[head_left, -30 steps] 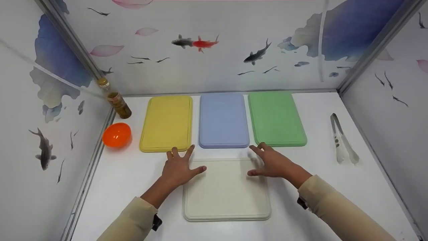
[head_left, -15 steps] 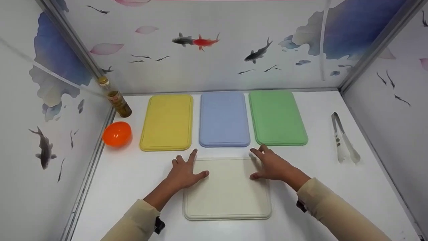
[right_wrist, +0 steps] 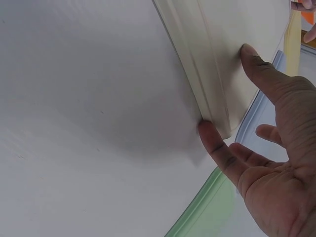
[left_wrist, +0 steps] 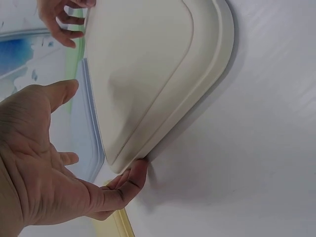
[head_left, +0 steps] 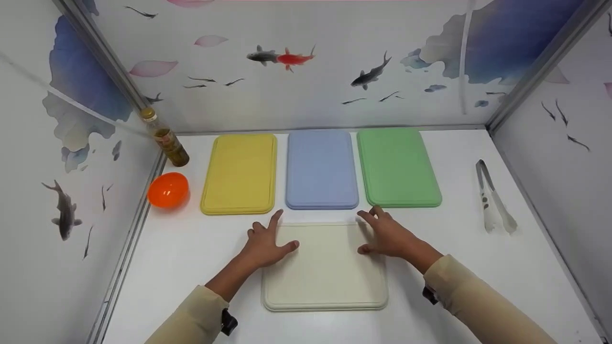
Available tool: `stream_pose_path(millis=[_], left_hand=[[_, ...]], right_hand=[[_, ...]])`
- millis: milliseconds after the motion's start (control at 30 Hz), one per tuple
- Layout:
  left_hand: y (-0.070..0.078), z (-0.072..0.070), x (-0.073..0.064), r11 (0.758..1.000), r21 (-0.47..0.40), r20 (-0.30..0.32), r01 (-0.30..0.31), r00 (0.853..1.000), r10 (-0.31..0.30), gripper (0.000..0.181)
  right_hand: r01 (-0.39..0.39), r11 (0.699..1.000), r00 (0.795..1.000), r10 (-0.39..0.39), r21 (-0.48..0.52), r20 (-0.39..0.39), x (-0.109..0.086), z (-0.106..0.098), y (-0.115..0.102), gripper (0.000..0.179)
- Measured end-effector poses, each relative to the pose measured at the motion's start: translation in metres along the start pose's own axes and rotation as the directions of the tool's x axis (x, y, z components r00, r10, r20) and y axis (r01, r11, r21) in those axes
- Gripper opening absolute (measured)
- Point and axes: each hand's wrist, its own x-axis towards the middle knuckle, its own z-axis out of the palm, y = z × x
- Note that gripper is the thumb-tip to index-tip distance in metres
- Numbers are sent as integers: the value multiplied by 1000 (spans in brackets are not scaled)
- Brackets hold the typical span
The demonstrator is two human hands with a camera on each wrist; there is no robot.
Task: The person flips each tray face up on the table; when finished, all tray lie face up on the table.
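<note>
A cream cutting board (head_left: pixel 325 272) lies crosswise on the table in front of me. At its far left corner is my left hand (head_left: pixel 262 247), with the thumb spread over the surface and lower fingertips (left_wrist: pixel 140 168) at the side edge. My right hand (head_left: pixel 389 234) is at the far right corner. Its thumb extends over the board's top, while a fingertip (right_wrist: pixel 206 129) meets the side edge. Behind the cream board, a yellow cutting board (head_left: pixel 240 174), a blue cutting board (head_left: pixel 322 169) and a green cutting board (head_left: pixel 399 167) lie in a row.
An orange bowl (head_left: pixel 168 190) stands at the left, in front of a bottle (head_left: pixel 170 144) of dark liquid with a yellow cap. Metal tongs (head_left: pixel 492 196) lie at the right. Printed walls enclose the white table (head_left: pixel 478 272) at the back and both sides.
My left hand has moved right and slightly toward me, against the cream board's corner. The right thumb has come down a little. Over the last half second both hands are nearly still.
</note>
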Motion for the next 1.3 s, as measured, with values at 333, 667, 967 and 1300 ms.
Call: stream_pose_path(millis=[333, 667, 967, 1300], left_hand=[[-4, 1, 3, 999, -29, -20, 20, 1000, -21, 104], [-5, -3, 4, 996, -74, -70, 51, 996, -56, 107], [-2, -8, 2, 987, -163, -162, 13, 986, -40, 100], [12, -27, -4, 973, -224, -233, -63, 972, 10, 95]], right_hand=[[3, 1000, 1000, -3, 16, -26, 1, 3, 1, 92], [-21, 1000, 999, 21, 15, -43, 2, 5, 0, 73], [2, 1000, 999, 0, 31, -48, 1, 3, 0, 73], [32, 999, 996, -30, 26, -86, 0, 6, 0, 71]])
